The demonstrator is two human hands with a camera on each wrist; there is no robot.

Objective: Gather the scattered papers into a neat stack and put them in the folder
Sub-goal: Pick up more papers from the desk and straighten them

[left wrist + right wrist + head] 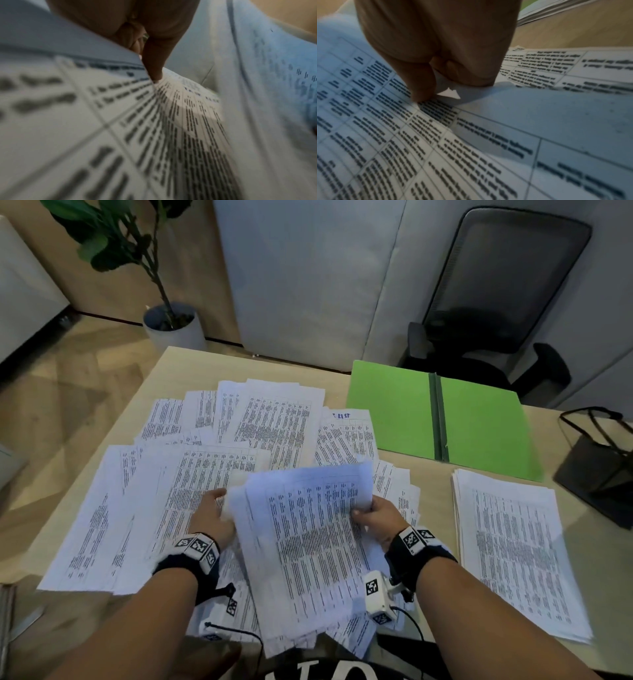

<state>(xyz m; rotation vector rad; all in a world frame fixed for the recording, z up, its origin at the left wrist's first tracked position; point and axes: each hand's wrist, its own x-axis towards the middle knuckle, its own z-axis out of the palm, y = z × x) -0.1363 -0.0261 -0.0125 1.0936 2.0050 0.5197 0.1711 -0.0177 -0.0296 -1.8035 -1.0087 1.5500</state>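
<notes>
Several printed sheets point(205, 467) lie scattered across the wooden table point(435, 522). A green folder point(479, 419) lies open at the back right, and in front of it sits a squared stack of papers point(513, 542). I hold a loose bunch of papers point(308, 535) raised over the middle. My right hand point(373, 511) grips its right edge, thumb point(418, 81) on top and fingers underneath. My left hand point(212, 511) is at the bunch's left edge; its thumb point(154, 60) presses a sheet point(120, 121) against fingers that the paper hides.
A black wire holder point(596, 463) stands at the table's right edge beside the folder. A black office chair point(496, 302) is behind the table. On the floor at the back left stands a potted plant point(171, 323). The table's left edge runs close to the scattered sheets.
</notes>
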